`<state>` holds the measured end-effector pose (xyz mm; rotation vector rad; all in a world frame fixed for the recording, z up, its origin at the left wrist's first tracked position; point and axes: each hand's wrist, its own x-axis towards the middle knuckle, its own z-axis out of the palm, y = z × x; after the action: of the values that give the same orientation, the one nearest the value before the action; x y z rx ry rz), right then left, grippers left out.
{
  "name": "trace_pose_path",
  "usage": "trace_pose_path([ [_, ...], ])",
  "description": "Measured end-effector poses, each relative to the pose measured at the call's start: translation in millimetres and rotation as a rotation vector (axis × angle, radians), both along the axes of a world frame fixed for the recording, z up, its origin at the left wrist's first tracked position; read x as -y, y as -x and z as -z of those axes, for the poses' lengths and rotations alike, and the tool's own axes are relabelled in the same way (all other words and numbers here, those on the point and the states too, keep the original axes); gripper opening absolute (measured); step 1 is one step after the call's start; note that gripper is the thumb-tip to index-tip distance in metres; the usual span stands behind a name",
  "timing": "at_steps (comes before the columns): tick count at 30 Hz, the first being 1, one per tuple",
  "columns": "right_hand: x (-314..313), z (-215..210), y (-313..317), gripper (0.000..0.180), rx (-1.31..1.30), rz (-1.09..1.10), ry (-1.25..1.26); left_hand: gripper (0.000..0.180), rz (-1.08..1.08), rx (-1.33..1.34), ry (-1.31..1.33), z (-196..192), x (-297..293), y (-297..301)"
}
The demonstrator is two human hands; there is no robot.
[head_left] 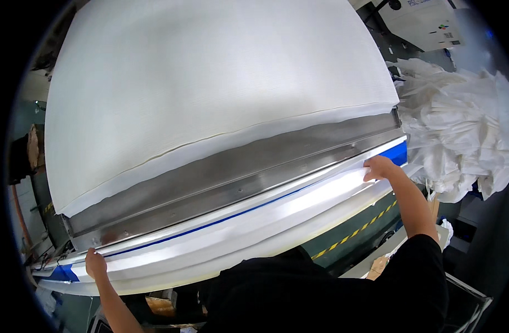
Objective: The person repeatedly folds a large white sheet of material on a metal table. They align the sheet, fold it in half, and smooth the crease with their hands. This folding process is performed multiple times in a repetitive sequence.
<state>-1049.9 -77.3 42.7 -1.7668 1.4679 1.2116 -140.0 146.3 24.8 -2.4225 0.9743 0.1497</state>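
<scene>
A long white sheet (pixel 237 216), cloth or film, I cannot tell which, lies in folds along the front of a metal machine. At its left end, my left hand (pixel 96 265) is closed on the upper edge. Toward the right end, my right hand (pixel 380 167) pinches the same edge, with the thumb below. Between the hands the sheet is stretched out, and a thin line of a blue surface (pixel 210 223) shows above it. More of that blue shows beyond each hand. Behind runs a bare steel ledge (pixel 237 190) with bolts.
Thick white layered material (pixel 221 72) covers the machine top, its front edge wavy. To the right is a heap of crumpled white sheeting (pixel 454 122). Yellow-black tape (pixel 354 230) marks the green floor. A white machine cabinet (pixel 421 25) stands at the far right.
</scene>
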Motion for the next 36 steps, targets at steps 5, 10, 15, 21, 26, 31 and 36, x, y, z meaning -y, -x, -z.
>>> trace_pose_path([
  [5, -16.7, -7.2, -74.7, 0.052, 0.137, -0.112, -0.117, 0.020, 0.236, -0.153, 0.378, 0.4, 14.1, 43.8],
  [10, -41.5, -18.1, -130.7, 0.045, 0.459, -0.104, -0.237, 0.033, 0.666, -0.853, 0.657, -8.2, 55.7, 211.4],
  [15, -52.6, -42.2, -206.4, 0.045, 0.520, -0.012, -0.418, 0.022, 0.861, -1.304, 0.612, -27.2, 84.8, 355.8],
  [21, -60.1, -26.2, -211.7, 0.043, 0.591, 0.140, -0.384, 0.020, 0.675, -1.179, 0.766, -27.1, 89.1, 338.4],
  [26, -76.9, 0.0, -201.0, 0.042, 0.588, 0.514, -0.347, 0.016, 0.416, -0.985, 0.815, -28.9, 76.9, 259.2],
  [31, -84.5, 12.0, -188.9, 0.037, 0.569, 0.408, -0.155, 0.019, 0.064, -0.740, 0.894, -16.1, 52.6, 184.6],
  [36, -80.5, 13.3, -219.3, 0.032, 0.600, 0.229, -0.012, 0.020, 0.160, -0.399, 0.978, 26.6, 32.6, 107.7],
])
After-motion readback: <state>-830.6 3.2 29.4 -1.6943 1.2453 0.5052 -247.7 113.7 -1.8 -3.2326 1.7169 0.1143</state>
